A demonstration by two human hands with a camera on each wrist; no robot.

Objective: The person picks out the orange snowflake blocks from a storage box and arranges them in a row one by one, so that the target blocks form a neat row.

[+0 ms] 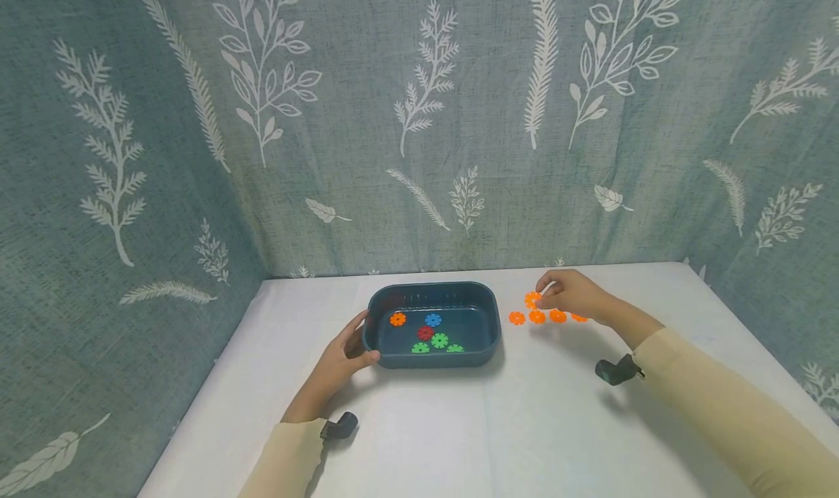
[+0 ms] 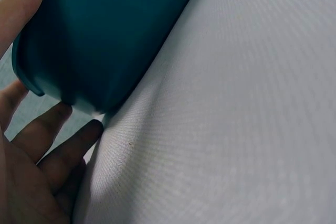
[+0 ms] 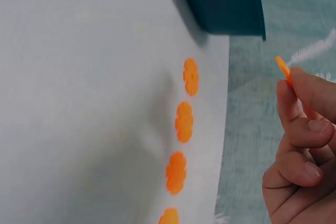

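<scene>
A dark teal plastic tray [image 1: 432, 361] sits on the white table. My left hand [image 1: 347, 356] holds its left end, thumb at the front corner and fingers along the outer side; the left wrist view shows the thumb over the tray wall [image 2: 115, 30]. Right of the tray, my right hand [image 1: 569, 294] pinches an orange notched disc [image 1: 532, 299] between thumb and fingertips, above the table. In the right wrist view this disc [image 3: 282, 66] appears edge-on. Beneath that hand lies a row of several orange discs [image 1: 517, 318], the rightmost partly covered by it.
Inside the tray lie an orange disc [image 1: 398, 319], a blue disc [image 1: 433, 320], a red disc [image 1: 425, 333] and 3 green discs [image 1: 440, 341], two of them partly hidden by the front wall. A leaf-patterned curtain [image 1: 367, 214] stands behind the table [image 1: 426, 432].
</scene>
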